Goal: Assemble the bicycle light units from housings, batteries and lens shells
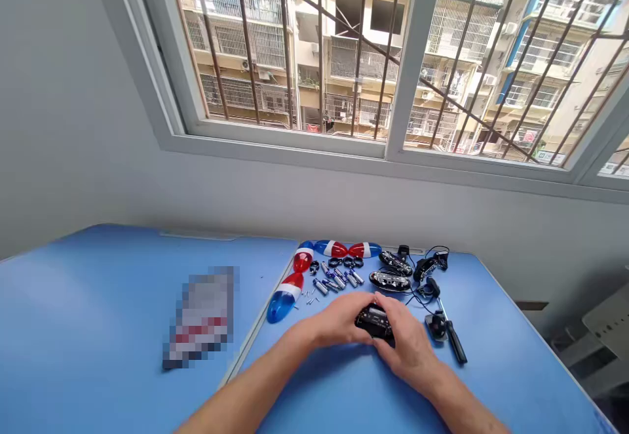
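Note:
Both of my hands close around a black oval light base (pixel 374 320) above the near part of the blue table. My left hand (pixel 340 319) grips its left end, and my right hand (pixel 407 341) wraps the right end with the thumb underneath. Small fittings show on its upper face; the ends are hidden by my fingers. Beyond it lie similar light bases (pixel 390 281) with shiny insides and cables. Several batteries (pixel 338 282) rest to the left of these, near small screws (pixel 312 299). Red, white and blue lens covers (pixel 285 297) line the left and back.
Black ring clamps (pixel 348 262) sit behind the batteries. To the right are a screwdriver (pixel 456 343) with a black handle and a black part on a cable (pixel 436 326). A pixelated object (pixel 200 319) lies on the left tabletop (pixel 98 329), past the seam. A barred window rises behind.

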Demonstrator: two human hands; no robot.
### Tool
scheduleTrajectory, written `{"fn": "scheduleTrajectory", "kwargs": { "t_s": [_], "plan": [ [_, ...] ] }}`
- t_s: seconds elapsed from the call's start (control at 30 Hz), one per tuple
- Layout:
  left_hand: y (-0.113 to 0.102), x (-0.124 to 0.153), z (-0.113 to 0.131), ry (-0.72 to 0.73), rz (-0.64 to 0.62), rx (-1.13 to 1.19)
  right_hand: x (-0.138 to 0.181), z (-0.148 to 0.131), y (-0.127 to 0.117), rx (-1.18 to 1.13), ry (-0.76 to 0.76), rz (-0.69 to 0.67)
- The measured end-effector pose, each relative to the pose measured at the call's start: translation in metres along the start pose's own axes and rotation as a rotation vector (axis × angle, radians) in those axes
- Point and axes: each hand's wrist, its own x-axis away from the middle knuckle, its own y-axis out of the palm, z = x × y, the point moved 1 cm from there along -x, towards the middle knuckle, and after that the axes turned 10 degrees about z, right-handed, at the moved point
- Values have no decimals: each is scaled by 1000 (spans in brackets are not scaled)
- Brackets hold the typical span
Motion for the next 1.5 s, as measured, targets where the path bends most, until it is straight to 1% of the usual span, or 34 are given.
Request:
{"fn": "scheduleTrajectory", "kwargs": {
  "t_s": [0.07,0.17,0.23,0.3,0.37,0.43,0.6,0.73,0.93,1.0,1.1,1.17,1.27,1.37,1.5],
  "plan": [
    [-3,1,-8,-27,14,19,-7,-7,-11,-25,14,-64],
    [-6,9,-17,-70,95,35,-15,-14,-25,-11,55,-146],
    [-7,15,-18,-48,105,10,-17,-15,-28,20,78,-199],
    [-8,19,-15,2,99,-15,-16,-14,-27,38,92,-224],
    [-8,21,-12,40,97,-22,-14,-13,-23,32,101,-212],
    [-8,22,-11,41,99,-23,-11,-12,-20,15,103,-188],
    [-8,25,-13,-60,113,-30,-7,-10,-15,-1,98,-134],
    [-12,24,-8,-86,88,-31,-9,-16,-16,2,117,-146],
    [-16,27,-4,-141,69,0,-13,-27,-20,55,105,-192],
    [-17,28,-4,-149,75,23,-11,-27,-16,83,84,-174],
    [-17,29,-6,-163,94,29,-4,-25,-5,201,59,-107],
    [-16,29,-7,-172,91,20,1,-23,3,276,47,-52],
    [-10,29,-6,-149,75,12,5,-22,10,308,15,2],
    [-2,29,-4,-115,83,-16,5,-22,11,300,-2,19],
    [6,28,-2,-112,104,-43,6,-20,13,288,6,0]
  ]
}}
